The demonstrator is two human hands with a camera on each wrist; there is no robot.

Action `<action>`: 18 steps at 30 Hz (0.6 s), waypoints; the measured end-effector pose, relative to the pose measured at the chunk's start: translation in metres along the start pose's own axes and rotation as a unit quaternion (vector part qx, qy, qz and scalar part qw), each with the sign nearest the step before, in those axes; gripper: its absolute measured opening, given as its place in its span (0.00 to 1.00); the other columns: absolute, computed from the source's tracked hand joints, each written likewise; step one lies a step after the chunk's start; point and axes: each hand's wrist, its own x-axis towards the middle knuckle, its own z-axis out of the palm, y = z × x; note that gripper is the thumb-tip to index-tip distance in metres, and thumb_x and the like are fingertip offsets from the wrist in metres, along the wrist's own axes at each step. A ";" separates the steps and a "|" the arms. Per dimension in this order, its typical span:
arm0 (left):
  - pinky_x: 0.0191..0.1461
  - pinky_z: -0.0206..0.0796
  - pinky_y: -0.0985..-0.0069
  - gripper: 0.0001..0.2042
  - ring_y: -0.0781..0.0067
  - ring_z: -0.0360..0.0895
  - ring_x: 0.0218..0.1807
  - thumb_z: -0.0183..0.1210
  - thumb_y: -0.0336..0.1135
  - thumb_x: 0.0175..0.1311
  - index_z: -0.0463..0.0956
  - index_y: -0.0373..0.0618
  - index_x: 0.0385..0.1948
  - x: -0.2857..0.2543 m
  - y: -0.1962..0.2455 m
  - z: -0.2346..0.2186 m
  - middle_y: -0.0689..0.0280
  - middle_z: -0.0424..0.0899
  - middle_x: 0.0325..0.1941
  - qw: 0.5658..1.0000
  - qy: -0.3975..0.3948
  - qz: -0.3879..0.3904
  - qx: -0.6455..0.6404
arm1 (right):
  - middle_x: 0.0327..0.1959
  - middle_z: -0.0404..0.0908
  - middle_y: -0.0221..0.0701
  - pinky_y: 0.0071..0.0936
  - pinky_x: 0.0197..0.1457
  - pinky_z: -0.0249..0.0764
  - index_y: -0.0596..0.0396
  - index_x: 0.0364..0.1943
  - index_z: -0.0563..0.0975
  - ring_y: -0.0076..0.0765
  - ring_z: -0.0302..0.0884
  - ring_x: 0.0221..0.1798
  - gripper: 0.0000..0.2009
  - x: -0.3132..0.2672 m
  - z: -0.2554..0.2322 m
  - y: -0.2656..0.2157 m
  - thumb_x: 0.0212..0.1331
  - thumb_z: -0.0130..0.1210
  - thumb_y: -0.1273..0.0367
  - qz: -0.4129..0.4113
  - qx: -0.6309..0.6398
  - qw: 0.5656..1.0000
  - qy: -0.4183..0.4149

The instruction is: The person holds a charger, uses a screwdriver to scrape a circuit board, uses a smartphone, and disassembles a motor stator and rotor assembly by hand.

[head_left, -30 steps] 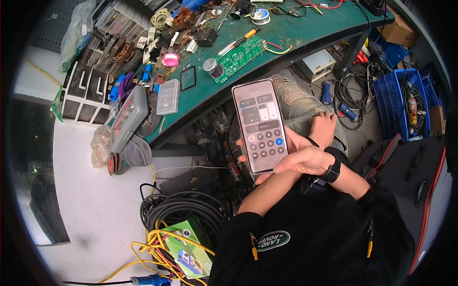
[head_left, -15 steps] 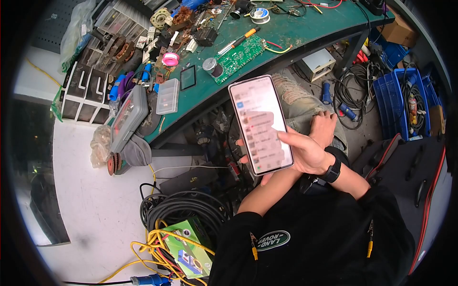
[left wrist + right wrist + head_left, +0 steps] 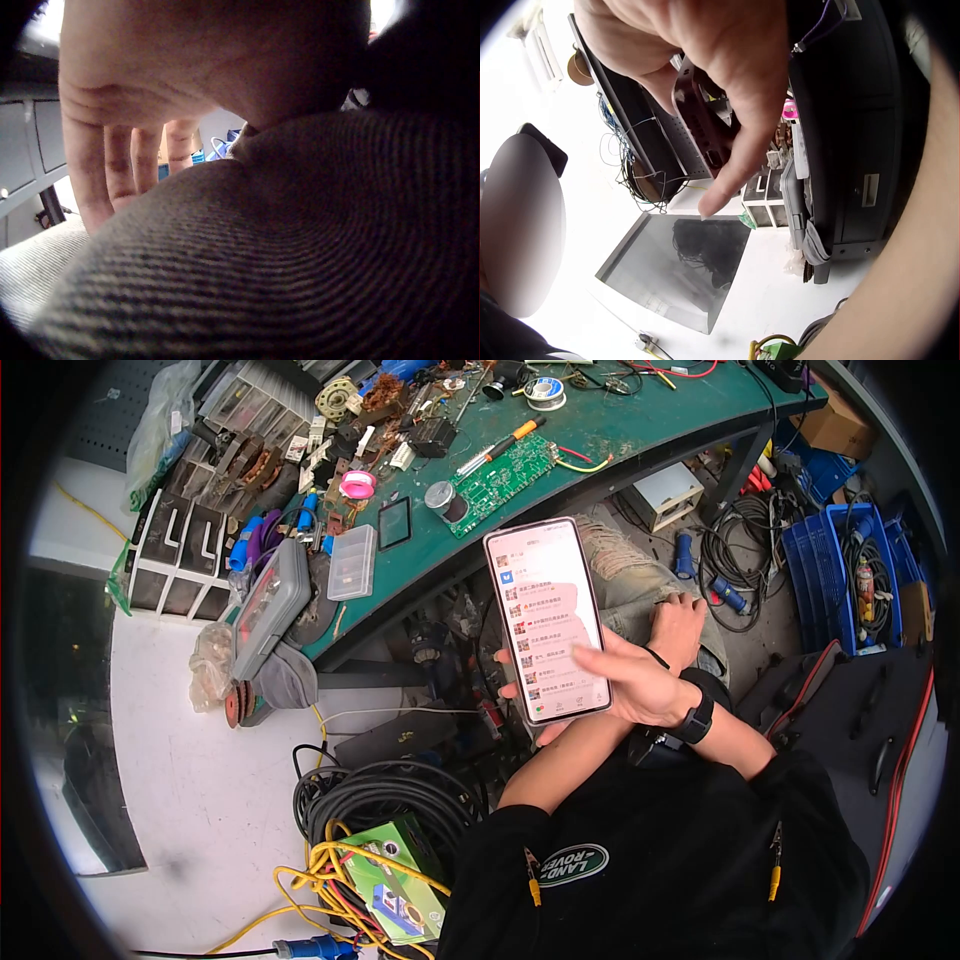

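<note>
Toward the left, a grey case lies at the near edge of the green workbench, and a clear plastic box sits just beside it along that edge, both unmoved. Further right, the green circuit board also lies near that edge. The phone is held up off the bench, in front of its near edge. A second ago its screen showed a panel of round icons; now it shows a list, sharper than the blurred one shown since. The right hand grips the phone, fingers curled behind it, and its thumb has shifted from the bottom end up over the lower right of the screen. Rightmost, the left hand still rests on the knee, fingers loosely extended, holding nothing.
</note>
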 end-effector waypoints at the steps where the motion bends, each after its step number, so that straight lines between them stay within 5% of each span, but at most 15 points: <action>1: 0.42 0.73 0.70 0.29 0.62 0.77 0.47 0.71 0.48 0.45 0.71 0.44 0.48 0.000 0.000 -0.001 0.61 0.76 0.44 1.000 -0.003 -0.001 0.002 | 0.71 0.56 0.46 0.62 0.54 0.77 0.44 0.73 0.45 0.59 0.62 0.69 0.31 0.000 -0.002 -0.001 0.71 0.45 0.66 0.008 0.049 0.999 -0.008; 8: 0.43 0.74 0.71 0.29 0.62 0.77 0.48 0.71 0.47 0.46 0.71 0.44 0.49 0.000 -0.001 -0.001 0.61 0.76 0.45 1.000 -0.004 0.003 -0.007 | 0.70 0.57 0.47 0.64 0.57 0.75 0.48 0.73 0.47 0.59 0.63 0.68 0.30 -0.001 0.000 0.001 0.72 0.44 0.60 0.008 0.043 0.999 -0.014; 11: 0.44 0.74 0.71 0.29 0.62 0.77 0.49 0.71 0.47 0.46 0.71 0.44 0.48 -0.001 0.000 0.000 0.60 0.76 0.45 1.000 -0.002 0.005 -0.003 | 0.68 0.61 0.50 0.63 0.61 0.71 0.53 0.72 0.50 0.62 0.63 0.68 0.30 0.000 0.000 0.003 0.73 0.39 0.53 -0.001 0.046 0.999 0.008; 14: 0.44 0.74 0.71 0.28 0.62 0.77 0.48 0.71 0.45 0.46 0.71 0.43 0.48 -0.003 0.000 -0.004 0.60 0.77 0.45 1.000 0.001 0.007 0.009 | 0.62 0.67 0.57 0.63 0.64 0.66 0.59 0.70 0.56 0.65 0.66 0.65 0.38 -0.002 0.002 0.001 0.70 0.24 0.41 0.003 0.093 0.995 0.036; 18: 0.44 0.74 0.71 0.27 0.62 0.77 0.47 0.71 0.44 0.45 0.71 0.43 0.46 -0.003 -0.001 -0.004 0.60 0.77 0.43 1.000 0.010 0.010 -0.003 | 0.60 0.69 0.56 0.59 0.64 0.68 0.63 0.67 0.60 0.61 0.72 0.59 0.40 -0.003 -0.003 0.000 0.69 0.23 0.40 0.010 0.149 0.989 0.017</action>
